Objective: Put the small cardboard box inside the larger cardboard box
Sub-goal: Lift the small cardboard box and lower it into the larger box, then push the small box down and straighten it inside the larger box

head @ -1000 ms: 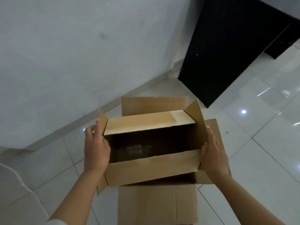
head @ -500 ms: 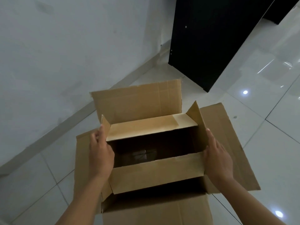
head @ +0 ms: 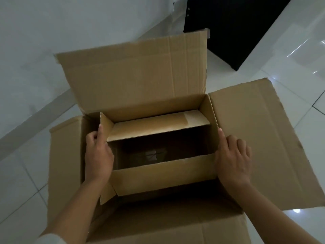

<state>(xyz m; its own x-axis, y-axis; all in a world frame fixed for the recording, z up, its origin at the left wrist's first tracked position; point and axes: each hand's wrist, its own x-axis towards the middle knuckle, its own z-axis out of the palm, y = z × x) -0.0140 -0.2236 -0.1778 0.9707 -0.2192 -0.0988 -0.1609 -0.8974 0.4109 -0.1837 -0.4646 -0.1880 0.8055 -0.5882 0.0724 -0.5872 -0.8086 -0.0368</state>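
Observation:
The small cardboard box (head: 163, 175), its top flaps open and its inside dark and empty, sits down within the opening of the larger cardboard box (head: 133, 74). The larger box stands on the floor with all its flaps spread outward. My left hand (head: 97, 155) presses flat on the small box's left end. On the opposite end, my right hand (head: 232, 161) holds it, fingers pointing away from me. The small box's lower part is hidden inside the larger one.
White glossy floor tiles (head: 21, 182) surround the box. A white wall (head: 52, 23) with a skirting runs at the left. A black cabinet (head: 233, 27) stands at the back right, close behind the larger box's rear flap.
The small box has gone down between both hands into the larger box, whose flaps now spread wide around it. The view has tilted further downward.

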